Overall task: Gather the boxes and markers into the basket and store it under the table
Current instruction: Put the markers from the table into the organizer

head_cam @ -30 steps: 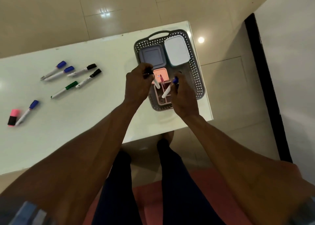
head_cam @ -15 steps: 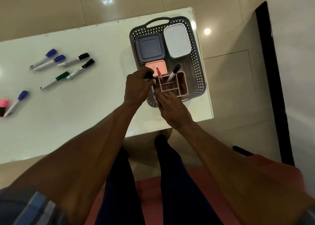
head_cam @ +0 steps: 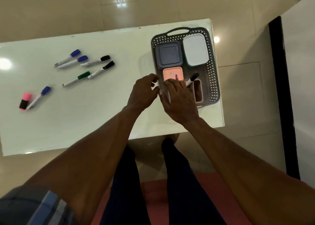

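The grey perforated basket (head_cam: 214, 81) sits at the right end of the white table (head_cam: 85, 119), its handle on the far side. Inside it are 3 lidded boxes: a grey-blue square box (head_cam: 169, 54), a white box (head_cam: 195, 49) beside it, and a small pink box (head_cam: 173, 73) nearer the person with a tiny sticker on its lid (too small to read). A pink divided holder (head_cam: 198, 91) stands in the basket's near right part, and a black-capped marker (head_cam: 191, 79) leans out of it.

The right hand (head_cam: 179, 100) lies over the holder, fingers curled downward around a thin pale pen-like shaft. The left hand (head_cam: 144, 93) hovers at the basket's left rim, fingers loosely bent; I cannot tell whether it holds anything.

On the table well to the left lie 7 loose markers: 2 blue-capped markers (head_cam: 71, 59), 2 black-capped ones (head_cam: 99, 64), a green marker (head_cam: 76, 79), another blue marker (head_cam: 39, 96), and touching it a stubby pink highlighter (head_cam: 25, 101). Print on the barrels is illegible.
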